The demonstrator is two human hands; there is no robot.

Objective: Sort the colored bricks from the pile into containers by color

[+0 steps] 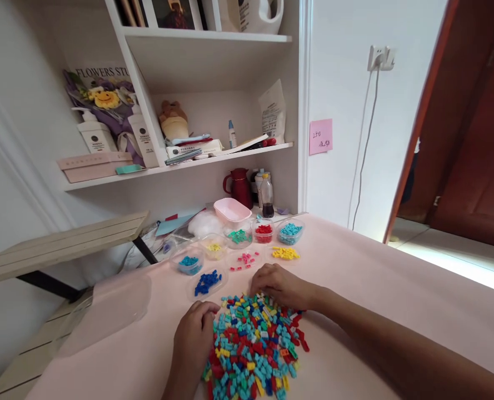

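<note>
A heap of small mixed-colour building bricks (253, 347) is spread on the pink-covered table in front of me. My left hand (194, 329) rests at the heap's left edge, fingers loosely bent and thumb apart from them, with nothing visible in its grasp. Over the far edge of the heap, my right hand (283, 284) has its fingers curled down among the bricks; whatever its fingertips hold is hidden. Just beyond the hands are clear containers of single-colour bricks: dark blue bricks (207, 282), pink bricks (245, 260) and yellow bricks (285, 253).
Farther back stand tubs of blue bricks (189, 263), pale yellow bricks (214, 247), green bricks (239, 236), red bricks (264, 231) and light blue bricks (290, 231). A pink basin (232, 210), red jug (240, 189) and bottle (267, 195) are behind. Left lies a clear lid (109, 316).
</note>
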